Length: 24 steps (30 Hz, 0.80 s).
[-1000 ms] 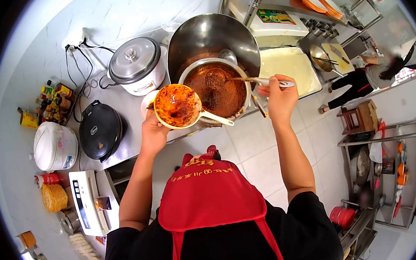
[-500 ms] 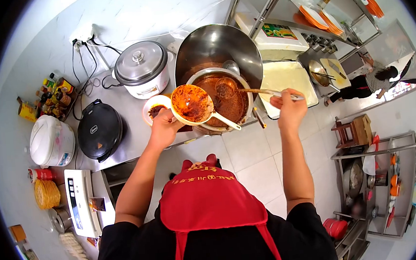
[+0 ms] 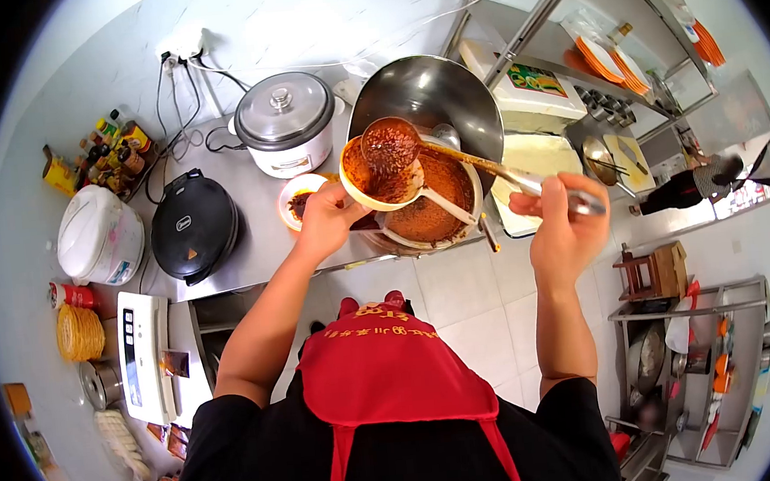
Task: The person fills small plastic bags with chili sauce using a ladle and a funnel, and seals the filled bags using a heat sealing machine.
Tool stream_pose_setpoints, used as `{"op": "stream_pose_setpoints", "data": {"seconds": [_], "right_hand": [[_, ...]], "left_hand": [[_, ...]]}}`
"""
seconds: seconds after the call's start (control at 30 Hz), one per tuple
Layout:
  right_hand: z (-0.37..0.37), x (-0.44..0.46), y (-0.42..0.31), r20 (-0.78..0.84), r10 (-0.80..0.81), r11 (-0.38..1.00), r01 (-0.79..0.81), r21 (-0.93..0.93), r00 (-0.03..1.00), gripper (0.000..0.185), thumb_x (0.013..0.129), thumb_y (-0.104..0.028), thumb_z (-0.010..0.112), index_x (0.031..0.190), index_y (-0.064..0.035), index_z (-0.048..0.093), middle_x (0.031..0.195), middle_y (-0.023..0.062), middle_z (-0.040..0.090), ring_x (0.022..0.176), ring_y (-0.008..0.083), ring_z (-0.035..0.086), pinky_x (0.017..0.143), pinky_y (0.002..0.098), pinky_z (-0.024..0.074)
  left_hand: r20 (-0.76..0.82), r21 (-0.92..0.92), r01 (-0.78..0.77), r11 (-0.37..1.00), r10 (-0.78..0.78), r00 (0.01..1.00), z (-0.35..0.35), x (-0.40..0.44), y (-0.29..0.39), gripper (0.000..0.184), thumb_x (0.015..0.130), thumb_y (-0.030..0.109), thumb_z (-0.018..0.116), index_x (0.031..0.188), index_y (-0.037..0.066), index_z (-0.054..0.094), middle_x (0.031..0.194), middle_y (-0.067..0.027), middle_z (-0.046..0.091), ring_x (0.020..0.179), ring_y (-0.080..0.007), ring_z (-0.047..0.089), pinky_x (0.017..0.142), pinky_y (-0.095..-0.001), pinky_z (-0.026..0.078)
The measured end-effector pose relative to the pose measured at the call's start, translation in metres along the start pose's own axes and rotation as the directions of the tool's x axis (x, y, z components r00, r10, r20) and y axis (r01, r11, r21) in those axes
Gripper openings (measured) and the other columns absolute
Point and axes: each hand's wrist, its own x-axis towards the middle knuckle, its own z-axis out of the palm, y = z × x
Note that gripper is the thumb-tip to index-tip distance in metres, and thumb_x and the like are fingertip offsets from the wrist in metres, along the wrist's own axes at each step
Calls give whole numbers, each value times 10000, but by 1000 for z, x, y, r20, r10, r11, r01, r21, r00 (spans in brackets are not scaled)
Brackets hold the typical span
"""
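Observation:
My left hand (image 3: 327, 222) grips the near left rim of a pale bowl (image 3: 360, 195) with red oily sauce inside. A pale handle (image 3: 450, 206) juts from the bowl's right side; whether it belongs to the bowl or to a spoon, I cannot tell. Wrapped around a long handle, my right hand (image 3: 567, 231) holds a ladle (image 3: 390, 142), its head full of chunky red-brown sauce over the bowl. Beneath and right of them, reddish-brown sauce (image 3: 440, 195) fills a pot in front of a large steel pot (image 3: 427, 83). Left of the bowl stands a small dish (image 3: 291, 213) of dark sauce.
On the steel counter (image 3: 258, 241) are a rice cooker (image 3: 286, 126), a black electric griddle (image 3: 192, 227) and a white cooker (image 3: 100, 236). A pale tray (image 3: 533, 170) lies right of the pots, below a metal shelf. Another person (image 3: 693, 185) is at far right.
The ladle has risen from the pot and swung left over the bowl, now carrying sauce. My right hand has moved right and nearer to me. The view has shifted slightly.

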Motion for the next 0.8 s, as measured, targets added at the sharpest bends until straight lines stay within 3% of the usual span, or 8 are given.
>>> {"op": "stream_pose_setpoints", "data": {"seconds": [0.03,0.1,0.13,0.3,0.4,0.5,0.6,0.8], "right_hand": [[0,-6,-2,8,1,1000,-1,6,1000,154,950,-18,581,1045,42,477,826,174,656,661,242,708,618,324,607],[-1,-15,-7,72,-192,981,193,-9,979,166,949,-6,578,1059,42,464,814,190,669,679,250,716,624,318,603],[-3,-16,-10,86,-232,968,239,-77,969,185,951,-15,561,1093,24,449,763,236,675,621,259,706,593,329,590],[-11,-16,-28,156,-421,888,441,-131,894,188,962,-32,558,1095,5,431,701,233,685,604,248,703,587,287,554],[-15,-12,-40,273,-600,745,650,-151,752,228,980,-62,534,1143,-10,383,695,243,681,582,237,693,576,286,549],[-28,-11,-49,385,-604,748,663,-30,698,264,950,10,556,1152,-34,392,832,285,687,741,313,732,688,384,600],[-27,-13,-48,419,-645,700,714,-11,639,286,940,6,583,1167,-63,424,848,253,696,730,316,734,642,383,600],[-20,-22,-17,552,-608,694,720,19,571,389,811,119,654,1139,-46,526,954,251,707,742,320,736,584,348,583]], "left_hand": [[-25,-48,-37,998,36,999,1,1,1,175,833,91,757,998,39,730,762,20,589,673,-76,491,625,-258,416],[-24,-104,-9,995,7,1000,-1,4,1,187,831,102,763,1007,48,731,768,7,592,678,-91,493,650,-270,426],[-31,-82,-41,996,39,999,0,7,-4,198,829,104,766,1019,60,733,774,-2,596,697,-105,498,671,-276,432],[-45,-102,-75,992,70,997,1,13,9,228,821,107,772,1046,98,741,796,-21,605,760,-140,506,728,-290,443],[-55,-79,-66,995,62,997,1,13,19,234,819,103,770,1052,106,743,817,-26,620,788,-151,515,743,-291,449],[-64,-41,-75,996,72,995,0,13,30,230,822,101,767,1050,105,742,849,-30,624,771,-142,511,740,-290,454],[-55,7,-32,999,32,998,-1,12,36,203,835,-37,691,1026,25,725,950,-20,732,840,-88,664,778,-272,554],[-40,-268,-44,962,34,999,-1,7,49,231,842,68,753,1071,67,723,934,-18,641,835,-116,578,786,-284,476]]}}
